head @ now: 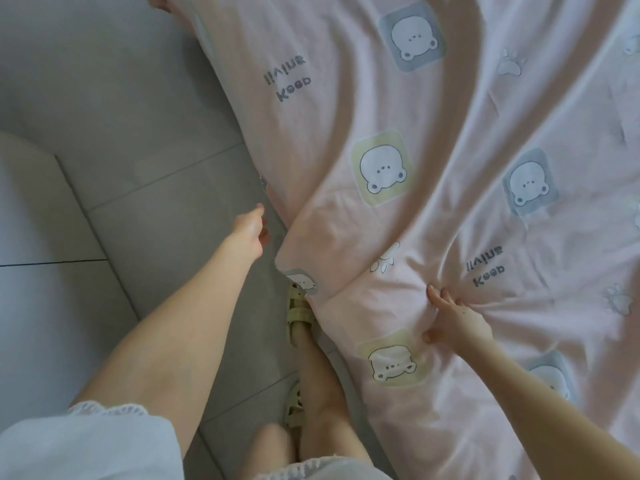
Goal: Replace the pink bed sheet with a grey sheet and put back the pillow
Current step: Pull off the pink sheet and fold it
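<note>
The pink bed sheet [433,140], printed with white bear faces and grey lettering, covers the bed across the right and top of the view. Its edge hangs down to the floor beside my feet. My right hand [457,318] grips a bunch of the sheet near the bed's near edge, and creases fan out from it. My left hand [250,232] reaches out over the floor just left of the hanging sheet edge, with its fingers loosely curled and nothing in it. No grey sheet or pillow is in view.
Grey floor tiles [145,140] fill the left half. A pale, flat-topped object [31,209] stands at the far left. My feet in pale green sandals [298,311] stand against the sheet's hanging edge. Something skin-coloured [157,2] touches the sheet at the top left edge.
</note>
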A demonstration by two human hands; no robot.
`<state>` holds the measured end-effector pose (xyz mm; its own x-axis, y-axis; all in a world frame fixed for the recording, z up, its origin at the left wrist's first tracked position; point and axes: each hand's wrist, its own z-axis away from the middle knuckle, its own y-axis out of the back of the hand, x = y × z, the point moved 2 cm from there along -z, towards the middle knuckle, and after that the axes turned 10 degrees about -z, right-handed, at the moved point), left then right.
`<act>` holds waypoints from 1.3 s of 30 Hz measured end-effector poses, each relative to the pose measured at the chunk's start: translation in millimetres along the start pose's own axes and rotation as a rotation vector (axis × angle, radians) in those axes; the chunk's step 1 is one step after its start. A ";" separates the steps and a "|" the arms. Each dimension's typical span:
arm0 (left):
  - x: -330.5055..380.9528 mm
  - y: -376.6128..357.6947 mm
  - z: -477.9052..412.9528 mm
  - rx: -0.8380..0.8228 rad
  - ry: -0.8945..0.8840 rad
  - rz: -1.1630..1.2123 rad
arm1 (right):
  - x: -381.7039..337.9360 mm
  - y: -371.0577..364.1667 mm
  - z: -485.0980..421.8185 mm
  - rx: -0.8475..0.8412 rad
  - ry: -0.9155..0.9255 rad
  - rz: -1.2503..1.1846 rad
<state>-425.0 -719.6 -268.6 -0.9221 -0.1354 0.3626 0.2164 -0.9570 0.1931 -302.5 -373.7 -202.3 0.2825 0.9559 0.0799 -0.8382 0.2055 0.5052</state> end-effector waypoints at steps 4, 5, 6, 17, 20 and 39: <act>16.1 -5.7 -14.8 -0.040 0.042 -0.021 | -23.8 46.1 15.6 -0.022 -0.011 0.131; 21.1 -8.0 -21.5 -0.058 0.054 -0.023 | -34.9 62.0 17.8 0.001 -0.024 0.128; 25.5 -10.0 -29.0 -0.085 0.068 -0.022 | -49.4 77.9 20.0 0.040 -0.031 0.094; 64.0 -25.8 -142.9 -0.466 0.140 0.029 | -230.7 143.8 -15.9 0.581 0.032 -0.337; 69.5 -20.9 -153.4 -0.519 0.149 0.080 | -254.9 149.5 -24.6 0.637 0.006 -0.336; 56.2 177.2 -147.1 0.220 -0.190 -0.136 | -377.9 164.8 10.3 0.689 0.207 -0.155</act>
<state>-485.7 -934.5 -348.1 -0.8753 0.0606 0.4797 0.1783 -0.8817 0.4368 -542.6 -703.3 -140.4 0.2229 0.9607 -0.1654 -0.2930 0.2279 0.9285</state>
